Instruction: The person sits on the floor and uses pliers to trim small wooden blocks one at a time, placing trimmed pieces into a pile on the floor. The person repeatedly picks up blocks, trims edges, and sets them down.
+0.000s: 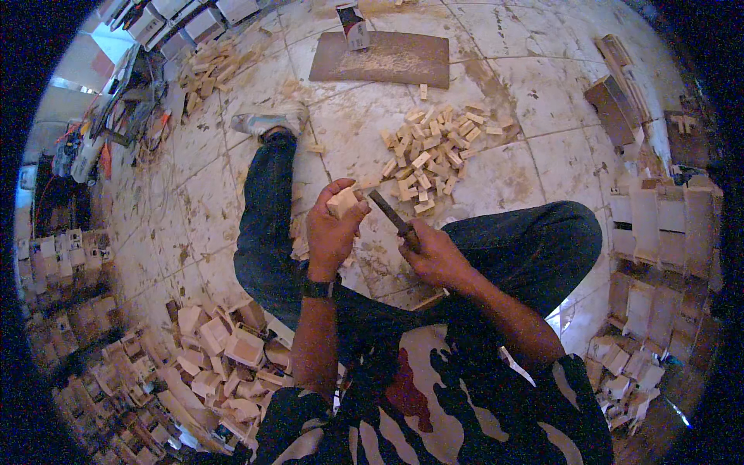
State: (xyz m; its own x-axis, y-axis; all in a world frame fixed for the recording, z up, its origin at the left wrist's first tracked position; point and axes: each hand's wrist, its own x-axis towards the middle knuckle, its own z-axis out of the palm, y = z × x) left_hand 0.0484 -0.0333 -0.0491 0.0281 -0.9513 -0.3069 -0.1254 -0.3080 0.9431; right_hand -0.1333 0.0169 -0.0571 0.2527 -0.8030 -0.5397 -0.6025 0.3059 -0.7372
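In front of me, my left hand [333, 229] is closed around a small pale wooden block [342, 203], its fingers wrapped over the sides. My right hand [434, 252] grips the handle of a dark flat file [385, 207]. The file's tip points up and left toward the block, with a small gap between them. A heap of small wooden pieces [434, 147] lies on the floor just beyond my hands. Part of the block is hidden behind my left fingers.
A brown board [380, 66] covered in sawdust lies ahead, a small box [353, 29] on it. Larger wooden blocks [225, 349] are piled at my lower left. Tools and cables [132, 116] sit at the far left. Wooden pieces [659, 225] are stacked at the right.
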